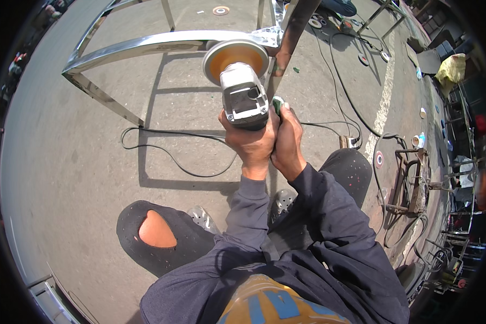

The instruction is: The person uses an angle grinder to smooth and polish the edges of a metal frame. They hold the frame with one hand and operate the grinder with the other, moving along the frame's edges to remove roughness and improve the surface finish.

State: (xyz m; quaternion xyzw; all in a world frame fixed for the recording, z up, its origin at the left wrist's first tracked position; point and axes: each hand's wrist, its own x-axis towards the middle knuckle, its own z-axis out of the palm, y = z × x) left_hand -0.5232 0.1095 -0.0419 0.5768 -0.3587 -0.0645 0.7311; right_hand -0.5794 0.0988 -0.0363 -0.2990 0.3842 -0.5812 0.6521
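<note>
Steel frame (162,39): stood on the concrete ground (75,173), its shiny near bar running from a left corner to a right corner.
Grinder (245,100): was held up in both hands, just below the near bar and close to its right corner.
Disc (236,54): round, tan and blurred, sat at the bar's near edge; contact could not be told.
Left hand (251,148): gripped the grinder from beneath, fingers curled round it; the tool hid whether they were pressed together.
Right hand (289,137): pressed against the left hand and held the grinder's right side, thumb lying by a green part; I could not tell how its other fingers stood.
Cable (202,176): black, looped across the ground left of the hands.
Painted line (384,102): ran pale and worn toward the ground's right edge.
Yellow sack (451,73): lay beyond that line.
</note>
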